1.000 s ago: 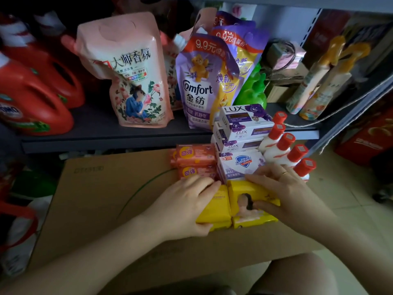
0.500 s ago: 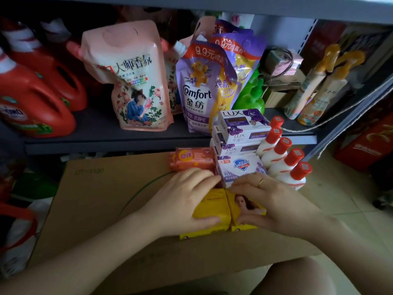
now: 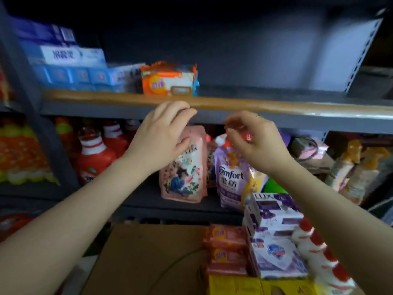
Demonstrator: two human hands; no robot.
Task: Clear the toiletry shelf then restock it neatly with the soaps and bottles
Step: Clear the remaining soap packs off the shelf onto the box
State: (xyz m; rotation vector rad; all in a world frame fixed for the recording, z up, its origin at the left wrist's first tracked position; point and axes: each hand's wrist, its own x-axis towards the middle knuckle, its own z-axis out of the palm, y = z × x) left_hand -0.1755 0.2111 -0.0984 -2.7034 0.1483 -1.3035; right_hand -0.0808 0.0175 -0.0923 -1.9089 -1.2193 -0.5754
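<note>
Both hands, left [image 3: 163,133] and right [image 3: 253,139], hang loosely curled, holding nothing, before the shelf [image 3: 276,108]. One orange soap [image 3: 168,81] lies lengthwise along it.

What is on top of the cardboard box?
Cardboard box carries orange soaps, purple-and-white soap boxes, yellow soap boxes, and red-capped bottles. Lower layers are hidden.

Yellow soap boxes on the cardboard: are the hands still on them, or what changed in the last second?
Both hands let go of the yellow soap boxes and rose to the upper shelf edge; the left hand and right hand now hold nothing, fingers loosely curled. The view tilted up. The yellow boxes, Lux boxes and red-capped bottles stay on the cardboard.
</note>
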